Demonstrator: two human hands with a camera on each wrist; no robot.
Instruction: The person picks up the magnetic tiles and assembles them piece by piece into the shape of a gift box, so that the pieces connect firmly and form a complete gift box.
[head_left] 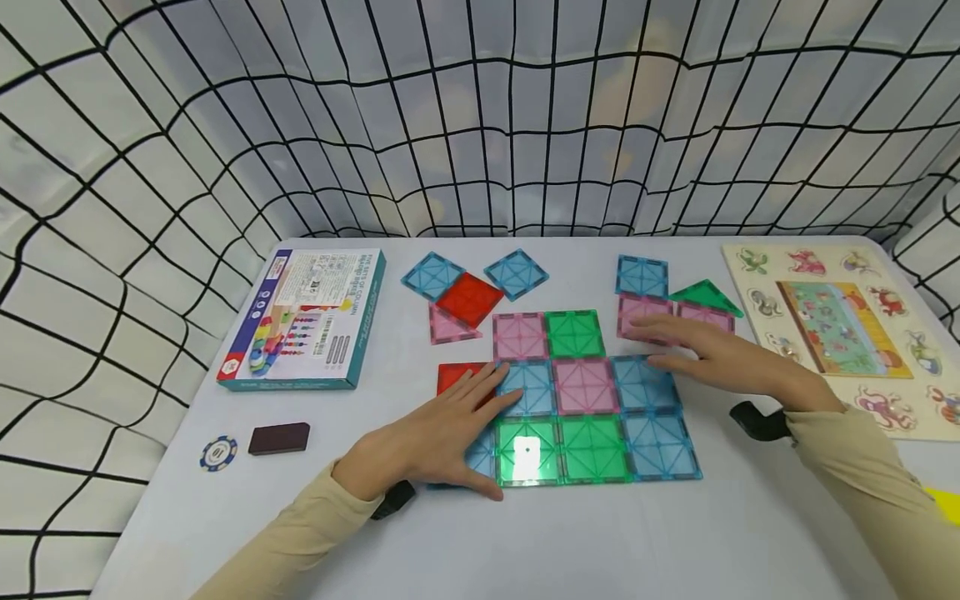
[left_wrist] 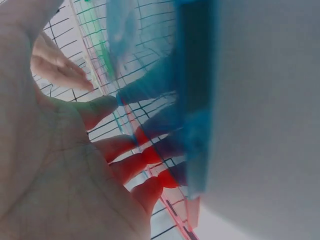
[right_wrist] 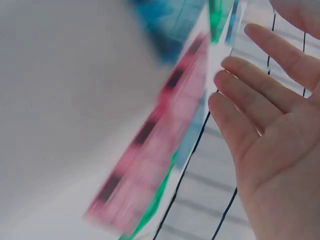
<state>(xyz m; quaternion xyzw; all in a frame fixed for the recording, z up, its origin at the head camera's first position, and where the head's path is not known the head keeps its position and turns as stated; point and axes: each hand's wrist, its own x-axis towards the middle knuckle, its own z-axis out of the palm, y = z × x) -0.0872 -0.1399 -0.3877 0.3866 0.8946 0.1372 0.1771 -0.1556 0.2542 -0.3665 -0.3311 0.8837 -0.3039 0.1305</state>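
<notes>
Translucent square magnetic tiles lie edge to edge in a flat block at the table's middle, with green tiles (head_left: 596,450), blue tiles (head_left: 662,446) and a pink tile (head_left: 587,386). My left hand (head_left: 450,425) rests over the block's left end, fingers spread across a red tile (head_left: 456,374) and blue ones, partly hiding them. The left wrist view shows its straight fingertips through a blue tile (left_wrist: 197,130). My right hand (head_left: 712,354) reaches over the block's right side, fingertips overlapping a separate pink tile (head_left: 633,310). In the right wrist view its palm (right_wrist: 280,135) is bare, fingers extended.
Loose tiles, including a red tile (head_left: 470,300) and a green triangle (head_left: 707,295), lie behind the block. At left are a boxed set (head_left: 307,317), a dark block (head_left: 279,438) and a poker chip (head_left: 218,453). A picture board (head_left: 780,267) lies right; black netting surrounds the table.
</notes>
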